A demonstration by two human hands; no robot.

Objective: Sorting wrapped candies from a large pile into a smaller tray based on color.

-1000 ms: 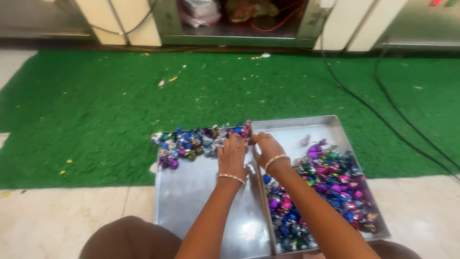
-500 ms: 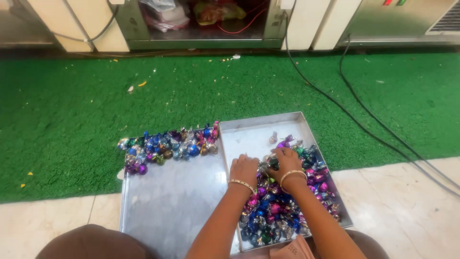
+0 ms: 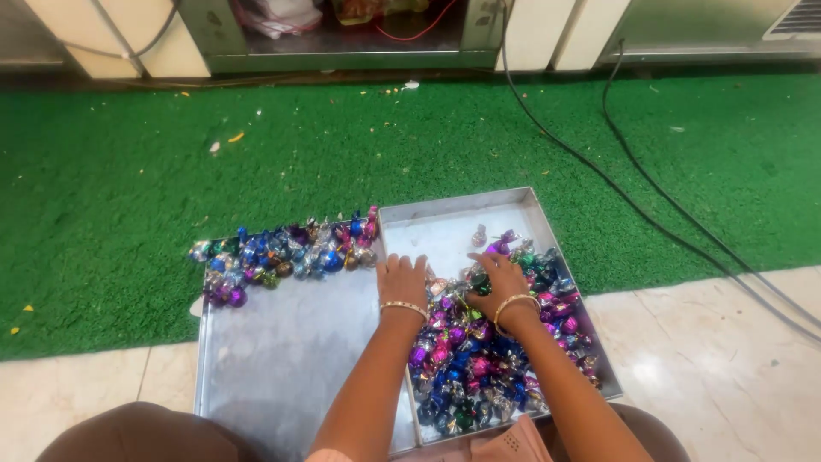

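Note:
Two metal trays lie side by side on the floor. The left tray holds a row of foil-wrapped candies along its far edge. The right tray carries a heap of shiny candies in pink, blue, purple and green. My left hand rests palm down at the near-left edge of the heap, fingers spread, a bangle on its wrist. My right hand lies on top of the heap, fingers curled among the candies; whether it grips one is hidden.
Green artificial turf spreads beyond the trays, with black cables across its right part. Pale floor tiles lie to the right and left. A metal cabinet base runs along the far wall. My knees sit below the trays.
Both hands moved from the seam between the trays to the heap in the right tray. The view shifted so the trays sit more central.

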